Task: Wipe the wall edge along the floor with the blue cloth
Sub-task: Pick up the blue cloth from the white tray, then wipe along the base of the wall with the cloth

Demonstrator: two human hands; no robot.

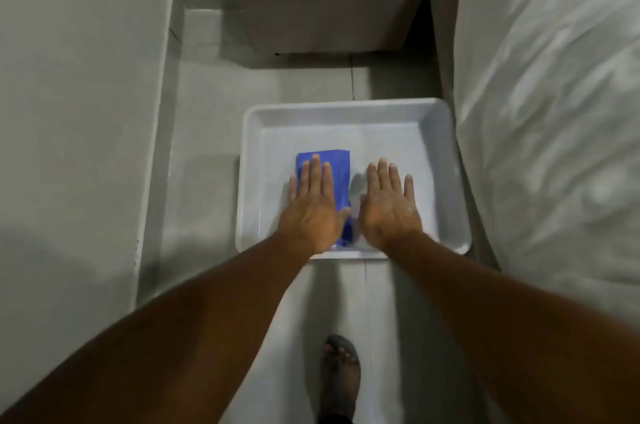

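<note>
Both hands, the left hand (313, 207) and right hand (388, 201), spread flat-fingered over the folded rectangular blue cloth (337, 174) in a smooth white plastic tray (436, 132).

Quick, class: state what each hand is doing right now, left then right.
Left hand: open, fingers flat, above the blue cloth in the white tray; holding nothing.
Right hand: open, fingers spread, over the tray; holding nothing.

My arms are bare right up, no sleeves, no watch, no rings on my left hand (313, 205) or right hand (389, 203); a dark sandal (341, 378) on my foot
</note>
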